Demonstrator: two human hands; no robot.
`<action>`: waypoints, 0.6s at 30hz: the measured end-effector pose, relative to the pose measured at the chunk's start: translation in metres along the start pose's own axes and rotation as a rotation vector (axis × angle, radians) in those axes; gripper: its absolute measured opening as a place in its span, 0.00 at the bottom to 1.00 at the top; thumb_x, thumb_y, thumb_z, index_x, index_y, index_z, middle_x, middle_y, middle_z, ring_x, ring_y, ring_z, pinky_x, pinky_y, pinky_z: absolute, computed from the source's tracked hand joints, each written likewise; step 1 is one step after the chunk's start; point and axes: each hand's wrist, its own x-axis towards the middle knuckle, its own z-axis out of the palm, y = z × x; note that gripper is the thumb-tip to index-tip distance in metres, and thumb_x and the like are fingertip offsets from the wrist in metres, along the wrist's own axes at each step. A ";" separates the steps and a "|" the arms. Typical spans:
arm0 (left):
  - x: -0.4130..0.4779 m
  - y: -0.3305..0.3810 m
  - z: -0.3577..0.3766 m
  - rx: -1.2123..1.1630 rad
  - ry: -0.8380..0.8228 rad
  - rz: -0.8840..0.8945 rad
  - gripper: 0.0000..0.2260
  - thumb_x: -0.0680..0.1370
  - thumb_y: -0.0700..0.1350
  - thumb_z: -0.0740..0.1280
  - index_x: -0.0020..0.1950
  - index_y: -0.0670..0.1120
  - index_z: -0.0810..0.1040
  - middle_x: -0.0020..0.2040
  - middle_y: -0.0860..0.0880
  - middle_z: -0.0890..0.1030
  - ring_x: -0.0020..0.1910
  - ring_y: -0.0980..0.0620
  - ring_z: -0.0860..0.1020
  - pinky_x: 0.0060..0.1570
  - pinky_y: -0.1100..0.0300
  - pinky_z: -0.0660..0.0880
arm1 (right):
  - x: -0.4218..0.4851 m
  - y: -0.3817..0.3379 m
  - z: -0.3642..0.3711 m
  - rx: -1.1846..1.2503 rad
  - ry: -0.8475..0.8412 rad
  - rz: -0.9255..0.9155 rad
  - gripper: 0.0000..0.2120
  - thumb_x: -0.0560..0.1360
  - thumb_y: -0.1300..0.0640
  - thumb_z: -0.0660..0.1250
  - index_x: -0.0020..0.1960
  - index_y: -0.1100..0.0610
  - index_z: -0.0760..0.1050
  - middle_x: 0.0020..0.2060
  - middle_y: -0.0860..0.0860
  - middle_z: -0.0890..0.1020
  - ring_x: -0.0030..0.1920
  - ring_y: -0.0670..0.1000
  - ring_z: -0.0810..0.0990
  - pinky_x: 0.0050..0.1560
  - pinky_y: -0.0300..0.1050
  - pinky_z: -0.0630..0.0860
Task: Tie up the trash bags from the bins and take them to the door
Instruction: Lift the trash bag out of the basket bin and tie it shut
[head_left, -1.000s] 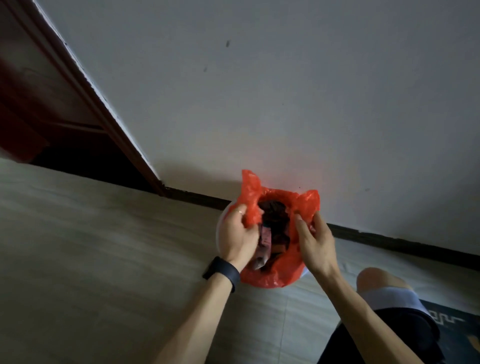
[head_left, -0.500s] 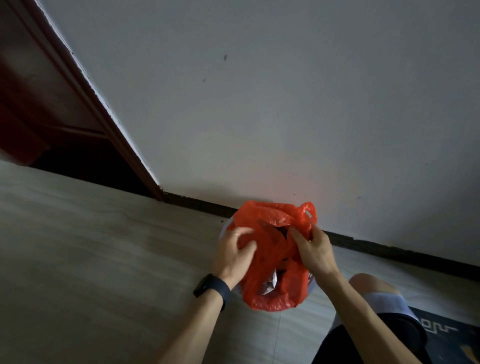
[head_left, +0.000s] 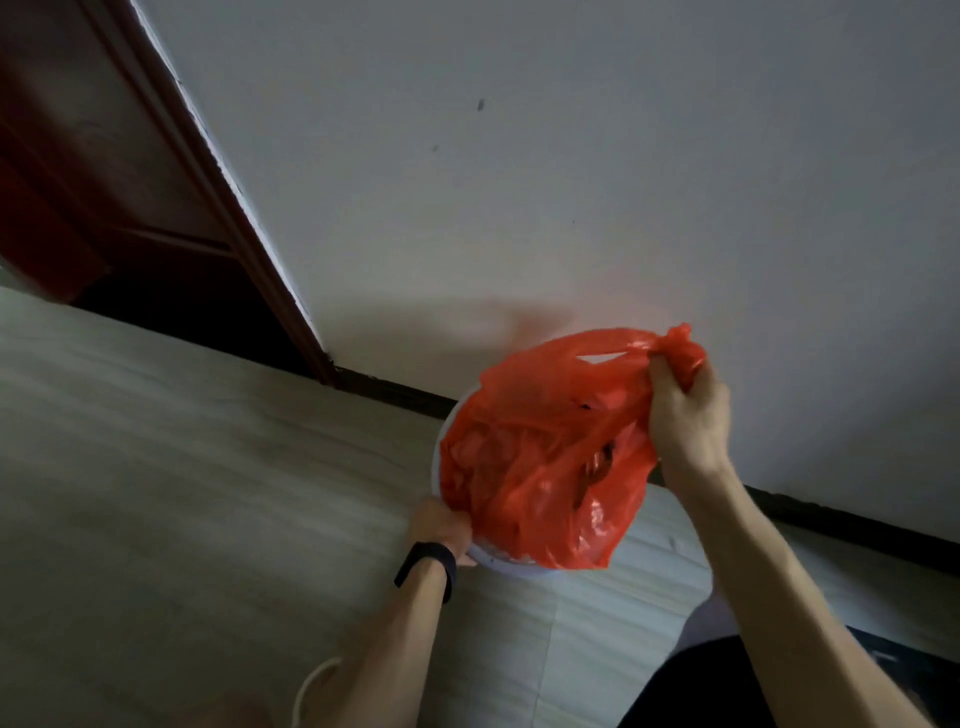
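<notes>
A red plastic trash bag (head_left: 540, 457) with dark rubbish inside sits in a small pale round bin (head_left: 506, 564) on the floor by the wall. My right hand (head_left: 680, 410) grips the bag's bunched handles at the upper right and holds them stretched up. My left hand (head_left: 441, 527), with a black band on its wrist, holds the bin's near rim at the lower left; the bag covers most of its fingers.
A white wall (head_left: 571, 182) with a dark skirting board (head_left: 831, 519) runs behind the bin. A dark red door and frame (head_left: 156, 182) stand at the left. The floor (head_left: 182, 493) is pale tile. My knee in dark shorts (head_left: 691, 686) is at the lower right.
My right hand has gathered the bag's handles and pulled them up to the right. My left hand has let go of the bag and dropped to the bin's rim.
</notes>
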 end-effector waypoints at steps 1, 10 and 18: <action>0.005 -0.004 0.001 0.007 0.002 0.007 0.06 0.71 0.35 0.63 0.45 0.39 0.78 0.46 0.36 0.83 0.42 0.38 0.84 0.39 0.41 0.82 | 0.005 -0.004 -0.002 0.054 0.041 -0.008 0.08 0.79 0.54 0.63 0.56 0.54 0.78 0.42 0.48 0.81 0.38 0.45 0.77 0.44 0.45 0.73; -0.006 0.004 -0.009 -0.308 -0.137 -0.009 0.11 0.81 0.50 0.63 0.61 0.46 0.71 0.55 0.40 0.79 0.50 0.38 0.81 0.31 0.49 0.82 | 0.024 -0.030 -0.011 0.147 0.227 -0.017 0.19 0.77 0.54 0.59 0.67 0.52 0.73 0.59 0.54 0.82 0.60 0.54 0.80 0.67 0.52 0.74; -0.015 0.008 -0.008 -0.388 -0.226 -0.008 0.10 0.81 0.42 0.56 0.60 0.46 0.72 0.52 0.43 0.80 0.45 0.43 0.81 0.37 0.53 0.78 | 0.038 -0.078 0.011 0.198 0.117 -0.148 0.14 0.80 0.58 0.56 0.64 0.48 0.69 0.47 0.47 0.79 0.47 0.48 0.78 0.58 0.50 0.75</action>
